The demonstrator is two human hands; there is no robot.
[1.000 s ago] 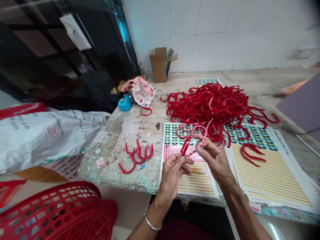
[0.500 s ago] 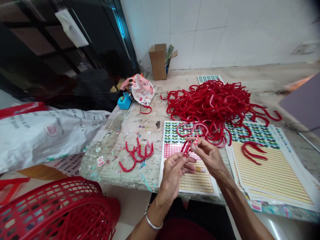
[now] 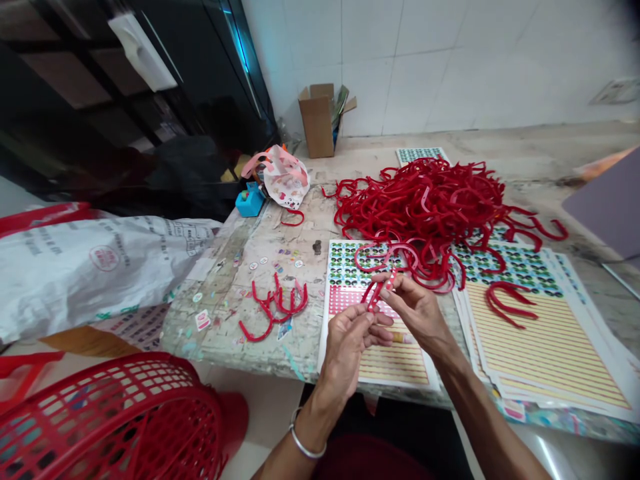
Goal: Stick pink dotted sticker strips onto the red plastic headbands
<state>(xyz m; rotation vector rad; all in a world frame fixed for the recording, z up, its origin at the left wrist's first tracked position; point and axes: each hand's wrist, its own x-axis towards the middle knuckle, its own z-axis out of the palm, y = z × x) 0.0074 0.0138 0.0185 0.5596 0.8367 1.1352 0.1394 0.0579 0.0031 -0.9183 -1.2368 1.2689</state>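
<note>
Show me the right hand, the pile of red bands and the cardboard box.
Right hand (image 3: 415, 310): head view, on the back of the hand.
Pile of red bands (image 3: 425, 207): head view, on the heap's middle.
Cardboard box (image 3: 316, 123): head view, on its front side.

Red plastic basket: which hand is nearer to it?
Left. The left hand sits above and right of the red plastic basket; the right hand is farther right.

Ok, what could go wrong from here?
The red plastic band pinched between the left hand and right hand could snag on the tangled pile of red bands just beyond it. That pile also overlaps the sticker sheets, so a tug might pull them out of line.
</note>
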